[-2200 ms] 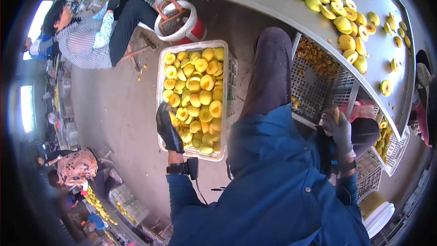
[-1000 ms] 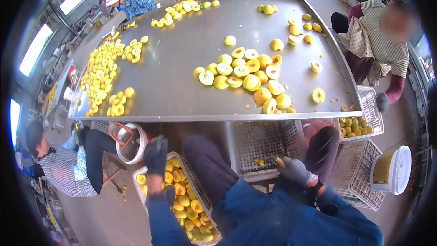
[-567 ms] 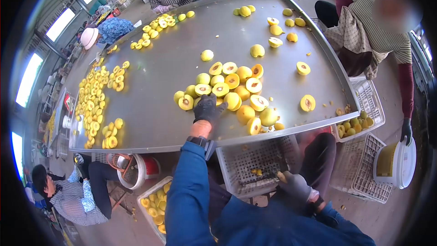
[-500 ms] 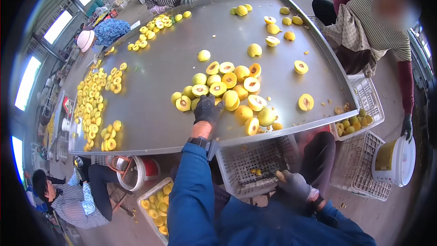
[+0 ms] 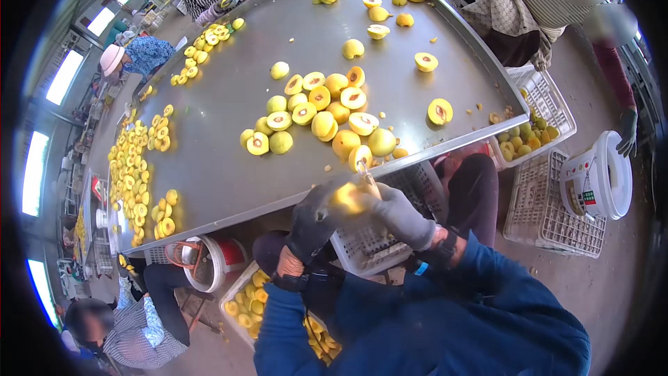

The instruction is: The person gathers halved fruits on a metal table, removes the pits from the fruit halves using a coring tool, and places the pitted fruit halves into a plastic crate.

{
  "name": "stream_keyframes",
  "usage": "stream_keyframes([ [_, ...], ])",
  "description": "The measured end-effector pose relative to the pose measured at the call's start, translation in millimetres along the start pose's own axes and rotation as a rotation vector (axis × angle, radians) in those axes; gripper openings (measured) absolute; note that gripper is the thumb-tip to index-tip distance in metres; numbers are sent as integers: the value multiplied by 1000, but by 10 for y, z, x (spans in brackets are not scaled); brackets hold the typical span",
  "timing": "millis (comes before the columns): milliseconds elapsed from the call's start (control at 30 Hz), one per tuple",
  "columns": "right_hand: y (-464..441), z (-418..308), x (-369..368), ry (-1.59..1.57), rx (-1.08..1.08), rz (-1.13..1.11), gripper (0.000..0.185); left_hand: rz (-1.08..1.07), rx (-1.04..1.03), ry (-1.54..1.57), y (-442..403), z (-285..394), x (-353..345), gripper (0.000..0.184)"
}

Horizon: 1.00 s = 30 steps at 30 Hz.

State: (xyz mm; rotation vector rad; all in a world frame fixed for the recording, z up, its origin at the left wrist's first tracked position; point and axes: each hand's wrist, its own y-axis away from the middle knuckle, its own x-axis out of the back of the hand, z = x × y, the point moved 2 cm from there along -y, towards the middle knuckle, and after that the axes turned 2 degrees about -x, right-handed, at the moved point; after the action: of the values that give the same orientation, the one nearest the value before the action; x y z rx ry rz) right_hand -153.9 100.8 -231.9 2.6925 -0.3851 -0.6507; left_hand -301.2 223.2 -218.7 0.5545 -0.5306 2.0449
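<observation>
My left hand point(image 5: 312, 219), in a black glove, is closed around a yellow peach half point(image 5: 348, 197), blurred by motion. My right hand point(image 5: 403, 219), in a grey glove, grips a small tool point(image 5: 371, 182) with a light handle and a metal end pointing up. Both hands meet just off the near edge of the metal table point(image 5: 229, 97), above a grey plastic crate point(image 5: 362, 247). Beyond them lies a heap of halved peaches point(image 5: 320, 97), several cut sides showing brown pits.
More peach halves point(image 5: 132, 174) cover the table's left side. A crate of peaches point(image 5: 247, 299) stands by my legs. At right are a fruit crate point(image 5: 550, 101), an upturned crate point(image 5: 553, 209) and a white bucket point(image 5: 595, 174). Co-workers sit around the table, one hand point(image 5: 627, 132) near the bucket.
My left hand has drawn back from the heap with a peach half. My right hand has risen from over the crate to meet it with the tool. The view has shifted.
</observation>
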Motion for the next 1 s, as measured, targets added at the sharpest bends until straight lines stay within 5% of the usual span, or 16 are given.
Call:
stream_keyframes([
  [167, 101, 210, -170, 23, 110, 93, 39, 713, -41, 190, 83, 170, -664, 59],
  [267, 235, 298, -54, 498, 354, 150, 30, 753, 108, 498, 208, 200, -633, 56],
  [367, 349, 279, -24, 1288, 540, 205, 25, 724, 128, 596, 205, 472, -570, 55],
  [500, 551, 91, -89, 1441, 842, 311, 12, 651, 137, 724, 153, 784, -536, 54],
  [700, 632, 70, -60, 1453, 794, 266, 13, 585, 56, 1041, 213, 612, -690, 48],
  [800, 585, 249, 41, 1541, 764, 234, 45, 500, 50, 1196, 279, 598, -702, 47],
  [1000, 611, 305, 79, 1472, 717, 158, 53, 369, 155, 1278, 604, 504, -788, 49],
])
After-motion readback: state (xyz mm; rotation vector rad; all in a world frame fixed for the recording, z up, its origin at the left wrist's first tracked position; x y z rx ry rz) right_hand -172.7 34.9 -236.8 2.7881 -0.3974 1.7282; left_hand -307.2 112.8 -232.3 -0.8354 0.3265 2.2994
